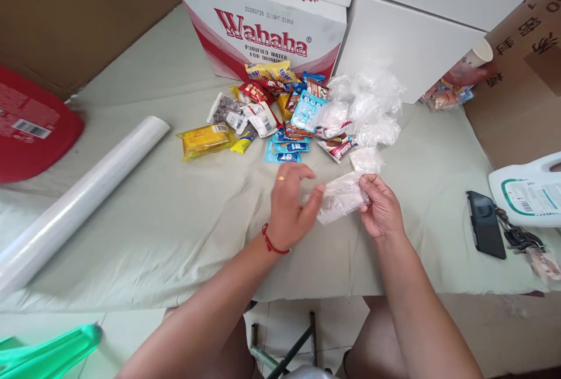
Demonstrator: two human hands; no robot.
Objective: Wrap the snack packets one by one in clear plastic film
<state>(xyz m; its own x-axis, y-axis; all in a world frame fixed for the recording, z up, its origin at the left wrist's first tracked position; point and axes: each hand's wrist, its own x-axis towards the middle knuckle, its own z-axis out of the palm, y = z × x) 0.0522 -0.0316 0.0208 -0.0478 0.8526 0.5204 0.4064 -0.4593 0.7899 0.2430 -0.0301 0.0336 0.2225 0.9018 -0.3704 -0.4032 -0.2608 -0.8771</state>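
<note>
Both hands hold a clear plastic bag [342, 197] above the middle of the surface [184, 233]: left hand [291, 206] pinching its near-left end, right hand [380, 208] gripping its right end. Long axis runs left–right. Snack packets [280, 116] lie beyond, toward the far edge.

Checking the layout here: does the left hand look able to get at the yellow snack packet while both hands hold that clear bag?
Probably yes: the cloth between the left hand and the yellow snack packet is bare, but its grip is on the clear bag, shared with the right hand.

left hand [289, 206], right hand [380, 206], clear bag [342, 197]
</note>
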